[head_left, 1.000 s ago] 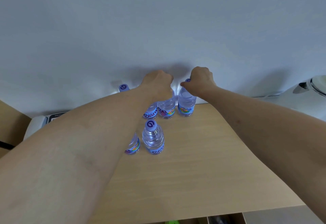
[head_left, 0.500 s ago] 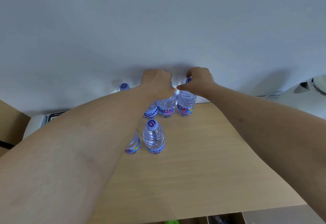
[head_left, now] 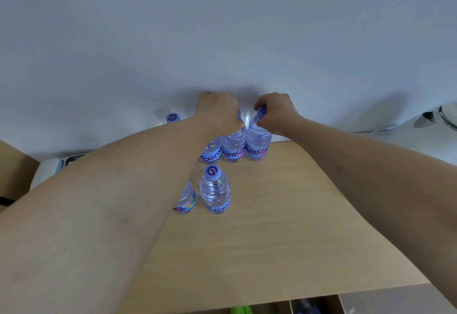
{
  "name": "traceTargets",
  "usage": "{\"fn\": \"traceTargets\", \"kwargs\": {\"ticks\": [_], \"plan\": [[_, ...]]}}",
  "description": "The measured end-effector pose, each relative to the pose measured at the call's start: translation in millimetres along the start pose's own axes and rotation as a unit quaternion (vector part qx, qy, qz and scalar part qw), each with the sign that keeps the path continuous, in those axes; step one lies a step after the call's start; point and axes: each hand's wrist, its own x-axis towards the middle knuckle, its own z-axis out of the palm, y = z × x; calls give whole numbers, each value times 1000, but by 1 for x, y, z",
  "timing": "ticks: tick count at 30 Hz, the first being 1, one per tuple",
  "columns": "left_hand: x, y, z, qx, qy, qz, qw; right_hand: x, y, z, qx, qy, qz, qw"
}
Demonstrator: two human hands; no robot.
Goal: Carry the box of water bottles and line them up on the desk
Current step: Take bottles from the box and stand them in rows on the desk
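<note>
Where the wooden desk (head_left: 284, 227) meets the pale wall (head_left: 222, 29), just above the middle of the frame, 3 water bottles stand upright in a tight row, their sides touching or nearly so. The right-hand one (head_left: 257, 140) is the last in the row; to its right the desk's far edge runs bare toward a white appliance (head_left: 440, 121) at the right border. The middle bottle (head_left: 232, 147) and the left one (head_left: 211, 153) are partly covered by the left arm. Another cap (head_left: 173, 117) shows further left along the wall, its bottle hidden behind the forearm.

Nearer the camera, in the centre of the frame, a single bottle (head_left: 215, 190) stands alone, and just left of it another (head_left: 186, 200) peeks out from under the forearm. Right of these 2, a wide stretch of desk lies open down to the near edge at the bottom of the frame, where shelf compartments (head_left: 311, 305) show below it.

Both arms reach forward from the lower corners. The right hand (head_left: 274, 113) curls its fingers and thumb around the cap and neck of the right-hand bottle. The left hand (head_left: 218, 112) is knuckles-up with fingers folded over the top of the middle bottle, close to the wall; whether it truly grips that bottle I cannot tell.

A cardboard edge (head_left: 12, 165) sits at the left border, beside a white device (head_left: 52, 165).
</note>
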Motion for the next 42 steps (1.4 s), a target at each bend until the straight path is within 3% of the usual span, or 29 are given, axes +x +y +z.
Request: {"fn": "traceTargets", "kwargs": {"ticks": [6, 12, 17, 20, 26, 42], "plan": [[1, 4, -1, 0, -1, -11, 1000, 1, 5, -1, -6, -11, 62, 998], [-1, 4, 6, 14, 11, -28, 999, -2, 6, 1, -8, -14, 70, 997], [-7, -5, 11, 9, 17, -3, 1000, -1, 3, 0, 7, -21, 22, 1000], [-10, -9, 11, 3, 20, 6, 1000, -2, 3, 2, 49, -14, 32, 998], [-7, -5, 10, 13, 3, -2, 1000, -4, -2, 3, 6, -4, 80, 997], [-8, -5, 7, -4, -17, -27, 999, 2, 1, 6, 4, -18, 11, 1000]]}}
